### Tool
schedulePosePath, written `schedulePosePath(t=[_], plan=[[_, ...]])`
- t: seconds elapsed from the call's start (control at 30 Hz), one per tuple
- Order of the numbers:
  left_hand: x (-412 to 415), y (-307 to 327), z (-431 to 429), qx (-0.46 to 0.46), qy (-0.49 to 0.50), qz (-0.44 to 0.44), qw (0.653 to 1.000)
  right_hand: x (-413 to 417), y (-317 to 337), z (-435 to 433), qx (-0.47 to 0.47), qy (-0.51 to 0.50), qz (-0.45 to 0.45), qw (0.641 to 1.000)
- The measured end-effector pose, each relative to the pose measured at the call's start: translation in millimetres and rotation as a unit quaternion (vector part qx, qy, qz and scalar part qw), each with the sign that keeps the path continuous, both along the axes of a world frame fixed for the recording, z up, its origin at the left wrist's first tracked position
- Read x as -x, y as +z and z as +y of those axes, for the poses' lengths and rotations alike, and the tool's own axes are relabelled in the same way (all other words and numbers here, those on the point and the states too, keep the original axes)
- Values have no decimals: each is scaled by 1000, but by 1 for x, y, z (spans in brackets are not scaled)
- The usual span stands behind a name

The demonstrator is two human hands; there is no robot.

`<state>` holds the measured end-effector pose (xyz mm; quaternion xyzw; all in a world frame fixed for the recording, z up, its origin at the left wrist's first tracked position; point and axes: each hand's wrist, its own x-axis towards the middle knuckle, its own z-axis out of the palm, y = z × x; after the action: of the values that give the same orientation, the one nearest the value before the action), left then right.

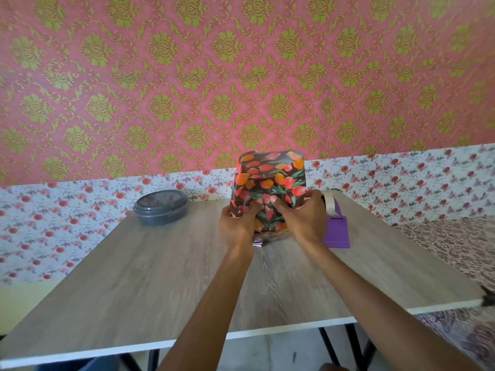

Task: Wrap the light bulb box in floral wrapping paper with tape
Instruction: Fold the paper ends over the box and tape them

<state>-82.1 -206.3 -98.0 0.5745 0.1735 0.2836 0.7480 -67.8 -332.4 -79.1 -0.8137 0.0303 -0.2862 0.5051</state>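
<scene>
- The wrapped box (pixel 269 183), covered in dark floral wrapping paper (pixel 278 170), stands upright near the far edge of the surface (pixel 160 277), about midway along.
- My left hand (pixel 237 226) grips its lower left side, thumb pressed on the near face.
- My right hand (pixel 302 220) grips the lower right side likewise.
- A purple tape dispenser (pixel 337 232) sits just beside my right hand.
- A grey lidded container (pixel 161 210) sits towards the far left corner.

Both hands (pixel 270 218) on wrapped box (pixel 269 188)
</scene>
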Motion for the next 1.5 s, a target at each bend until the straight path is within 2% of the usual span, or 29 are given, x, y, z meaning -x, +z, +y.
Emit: schedulePosePath(t=[0.2,0.33,0.4,0.6,0.77,0.87,1.07,1.23,1.4,1.5], plan=[[3,4,3,-55,28,3,998,-4,3,1,-18,18,-5,1000],[8,8,10,-139,88,-1,986,-4,2,1,-13,32,-58,998],[12,11,11,-154,99,-16,983,-1,3,0,1,48,-84,995],[10,22,29,-157,7,14,988,4,8,-4,22,19,-87,996],[19,27,33,-171,-35,-33,984,5,8,-5,77,52,-141,986],[21,33,36,-194,-11,-20,981,0,8,-6,105,46,-146,983],[30,42,32,-258,64,-26,964,0,8,-6,90,42,-139,985],[35,48,31,-343,112,-52,931,2,16,-7,98,50,-174,979],[36,56,33,-352,145,-39,924,-4,20,-12,51,40,-154,986],[36,57,34,-355,154,-24,922,-3,22,-14,61,37,-179,981]])
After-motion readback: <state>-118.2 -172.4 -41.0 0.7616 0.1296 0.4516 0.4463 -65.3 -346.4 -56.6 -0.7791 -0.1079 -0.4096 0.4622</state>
